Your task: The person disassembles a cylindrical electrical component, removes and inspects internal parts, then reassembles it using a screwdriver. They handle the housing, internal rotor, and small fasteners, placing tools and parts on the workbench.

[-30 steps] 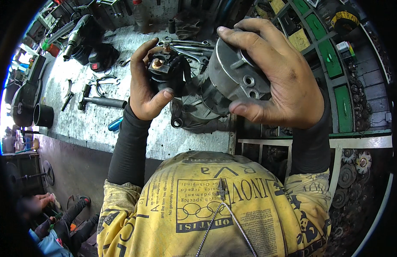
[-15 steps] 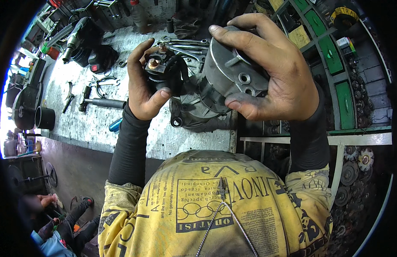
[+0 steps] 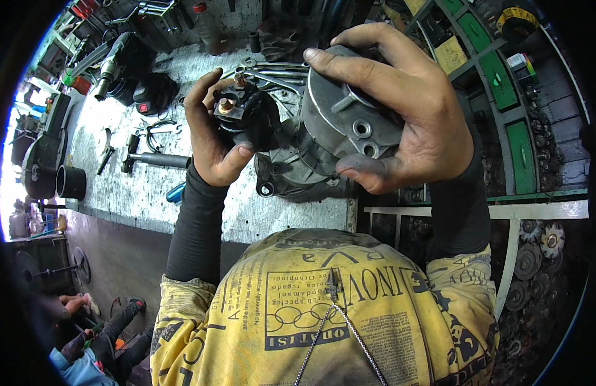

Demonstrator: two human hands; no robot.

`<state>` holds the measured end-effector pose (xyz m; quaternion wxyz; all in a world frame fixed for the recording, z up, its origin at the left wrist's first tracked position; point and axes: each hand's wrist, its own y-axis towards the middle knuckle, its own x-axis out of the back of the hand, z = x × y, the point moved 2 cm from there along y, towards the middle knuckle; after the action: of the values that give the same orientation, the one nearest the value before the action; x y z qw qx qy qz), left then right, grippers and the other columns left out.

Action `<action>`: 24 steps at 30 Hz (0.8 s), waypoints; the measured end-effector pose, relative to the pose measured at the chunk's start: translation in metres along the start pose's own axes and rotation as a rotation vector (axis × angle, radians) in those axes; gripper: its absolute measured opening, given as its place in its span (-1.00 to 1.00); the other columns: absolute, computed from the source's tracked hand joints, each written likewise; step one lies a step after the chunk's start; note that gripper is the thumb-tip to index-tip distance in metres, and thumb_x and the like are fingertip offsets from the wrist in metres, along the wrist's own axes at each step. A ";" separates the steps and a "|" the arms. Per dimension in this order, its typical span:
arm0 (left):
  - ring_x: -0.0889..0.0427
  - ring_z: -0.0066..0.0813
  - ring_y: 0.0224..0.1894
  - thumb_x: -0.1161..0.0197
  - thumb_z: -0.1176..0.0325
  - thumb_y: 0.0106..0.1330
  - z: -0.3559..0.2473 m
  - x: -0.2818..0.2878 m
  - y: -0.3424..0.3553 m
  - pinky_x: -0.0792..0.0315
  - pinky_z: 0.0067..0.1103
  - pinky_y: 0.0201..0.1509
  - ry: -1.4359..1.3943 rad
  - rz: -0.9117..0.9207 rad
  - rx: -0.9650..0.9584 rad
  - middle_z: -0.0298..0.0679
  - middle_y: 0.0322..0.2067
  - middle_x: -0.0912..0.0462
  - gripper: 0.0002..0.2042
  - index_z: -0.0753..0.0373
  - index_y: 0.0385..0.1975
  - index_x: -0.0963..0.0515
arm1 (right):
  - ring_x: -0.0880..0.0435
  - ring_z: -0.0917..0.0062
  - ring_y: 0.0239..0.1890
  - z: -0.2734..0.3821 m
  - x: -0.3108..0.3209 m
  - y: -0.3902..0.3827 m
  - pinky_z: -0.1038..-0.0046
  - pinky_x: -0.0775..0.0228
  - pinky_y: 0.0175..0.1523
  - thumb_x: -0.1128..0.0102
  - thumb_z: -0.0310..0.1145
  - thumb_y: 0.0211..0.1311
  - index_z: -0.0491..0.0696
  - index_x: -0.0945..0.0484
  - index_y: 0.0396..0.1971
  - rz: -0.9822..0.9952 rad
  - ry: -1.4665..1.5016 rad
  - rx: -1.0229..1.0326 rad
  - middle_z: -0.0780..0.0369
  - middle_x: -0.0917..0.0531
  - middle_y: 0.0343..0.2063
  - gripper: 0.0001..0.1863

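Above the bench I hold a starter motor (image 3: pixel 322 109) with both hands. My left hand (image 3: pixel 210 154) is curled round its black solenoid (image 3: pixel 250 132), which has copper-coloured terminal bolts on top. My right hand (image 3: pixel 430 112) grips the round grey end cover, fingers over its top and thumb at its lower edge. A ribbed cast housing (image 3: pixel 288 177) with bolt holes shows below and between my hands; the motor partly hides it, and I cannot tell whether it rests on the bench. Both hands are dark with grime.
On the workbench (image 3: pixel 118 186) lie a hammer (image 3: pixel 159 158), pliers (image 3: pixel 161 128), several wrenches (image 3: pixel 272 67) and a blue-handled tool (image 3: pixel 175 192). A cordless impact wrench (image 3: pixel 114 67) stands far left. Green drawers (image 3: pixel 518 157) are at right. Another person (image 3: pixel 95 360) is at lower left.
Both hands and the starter motor have shifted slightly toward me and to the left, the motor tilting a little. The grip of each hand stays the same.
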<state>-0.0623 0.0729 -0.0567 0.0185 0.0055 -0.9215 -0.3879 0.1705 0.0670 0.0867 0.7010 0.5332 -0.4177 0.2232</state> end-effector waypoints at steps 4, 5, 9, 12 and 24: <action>-0.48 -0.20 0.08 -0.38 -0.19 0.05 0.000 0.000 -0.001 -0.40 -0.38 0.16 -0.026 -0.006 0.003 0.06 0.06 -0.39 0.01 0.34 0.32 0.01 | -0.62 0.22 -0.09 -0.002 0.001 0.000 0.35 -0.52 -0.04 -0.47 0.07 -0.26 -0.24 -0.57 0.02 0.017 0.015 0.007 -0.04 -0.56 -0.12 -0.15; -0.48 -0.20 0.08 -0.38 -0.18 0.05 0.000 -0.001 -0.001 -0.40 -0.38 0.16 -0.034 -0.008 0.001 0.07 0.06 -0.39 0.01 0.34 0.32 0.02 | -0.62 0.22 -0.08 -0.002 0.001 0.000 0.35 -0.51 -0.04 -0.47 0.06 -0.26 -0.24 -0.57 0.01 0.019 0.016 0.011 -0.04 -0.56 -0.12 -0.16; -0.47 -0.20 0.09 -0.40 -0.12 0.06 0.002 0.000 -0.001 -0.38 -0.37 0.18 -0.036 0.010 -0.002 0.07 0.06 -0.39 0.00 0.35 0.32 0.02 | -0.61 0.23 -0.06 -0.001 0.002 0.004 0.35 -0.50 0.00 -0.43 0.03 -0.25 -0.23 -0.57 0.02 0.033 0.023 -0.013 -0.03 -0.56 -0.11 -0.19; -0.47 -0.20 0.10 -0.39 -0.09 0.07 0.003 0.001 -0.001 -0.37 -0.37 0.18 -0.037 0.043 -0.005 0.07 0.05 -0.39 -0.02 0.36 0.32 0.02 | -0.60 0.24 -0.03 0.001 0.003 0.006 0.35 -0.48 0.03 -0.38 0.01 -0.23 -0.22 -0.56 0.04 0.079 0.000 0.023 -0.02 -0.55 -0.08 -0.21; -0.59 -0.20 -0.02 -0.34 -0.02 0.10 0.002 0.003 0.003 -0.45 -0.41 0.09 0.077 0.079 -0.128 0.06 -0.02 -0.49 -0.11 0.30 0.32 -0.03 | -0.52 0.23 0.11 0.008 -0.002 -0.002 0.30 -0.39 0.16 -0.24 0.15 -0.11 -0.17 -0.47 0.14 0.158 0.049 -0.261 0.01 -0.47 0.03 -0.14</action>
<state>-0.0651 0.0765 -0.0565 0.0693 -0.0173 -0.8929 -0.4445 0.1680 0.0589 0.0851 0.7547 0.3975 -0.4665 0.2343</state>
